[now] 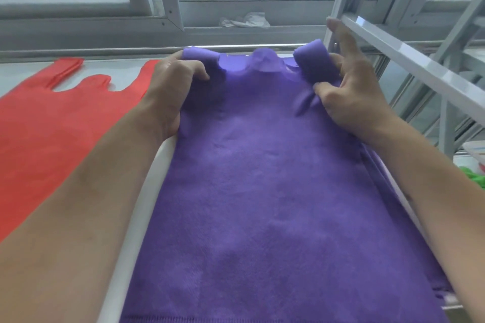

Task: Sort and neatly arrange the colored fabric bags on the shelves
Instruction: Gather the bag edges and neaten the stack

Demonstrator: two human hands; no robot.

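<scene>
Two hands are on the purple fabric bag (262, 178), which lies flat along the white shelf (136, 217) with its handle end away from me. My left hand (170, 86) is clenched over the bag's left handle loop (199, 56), fingers curled down onto the cloth. My right hand (349, 92) pinches the right handle loop (315, 60) between thumb and curled fingers, with the forefinger lifted free towards the shelf frame (409, 60). Both loops look rolled or bunched, so I judge the step in hand is tucking the handles in and squaring the top edge. To do it well I would draw both loops evenly, keeping the pull level so the body does not skew, then press the cloth flat where it puckers by my right thumb. A red fabric bag (52, 126) lies spread just beside it on the left, and it should not be disturbed. Something green (476, 178) shows low at the right; I cannot tell what.
</scene>
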